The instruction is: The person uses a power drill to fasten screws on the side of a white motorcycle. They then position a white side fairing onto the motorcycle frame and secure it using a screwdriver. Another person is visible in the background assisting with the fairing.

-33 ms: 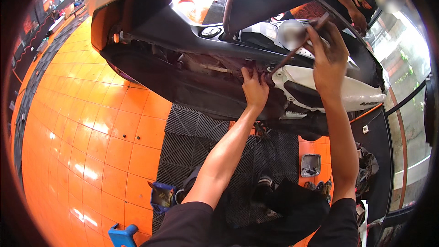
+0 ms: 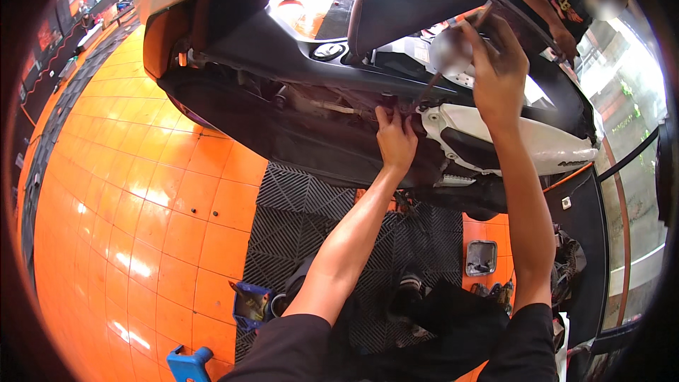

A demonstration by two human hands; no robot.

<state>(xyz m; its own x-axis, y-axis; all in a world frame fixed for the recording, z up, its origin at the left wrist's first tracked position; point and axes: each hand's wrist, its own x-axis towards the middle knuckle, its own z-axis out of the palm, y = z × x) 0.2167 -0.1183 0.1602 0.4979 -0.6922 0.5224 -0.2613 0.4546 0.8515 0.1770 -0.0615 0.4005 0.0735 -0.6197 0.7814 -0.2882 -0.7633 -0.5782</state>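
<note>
A scooter [image 2: 297, 124] with a dark body stands in front of me, its lower side uncovered. My right hand [image 2: 501, 74] is closed on the top of a T-handle wrench [image 2: 429, 88]. The thin shaft slants down and left to the scooter's side, near the front end of a white side panel [image 2: 523, 143]. My left hand [image 2: 396, 141] reaches under the body edge beside the wrench's lower end. Its fingers are bent against the parts there, and what they grip is hidden. The black seat [image 2: 417, 3] lies above the wrench.
Ribbed black mats [image 2: 297, 194] and orange tiles [image 2: 170, 230] cover the floor. A metal tray [image 2: 481, 257] lies at right; a blue box [image 2: 252, 304] and a blue stool [image 2: 189, 363] are at lower left. Another person's hand [image 2: 564, 42] is beyond the scooter.
My right hand has shifted slightly up and left, and the wrench stands steeper. The other person has moved a little to the right. My left hand stays in about the same place.
</note>
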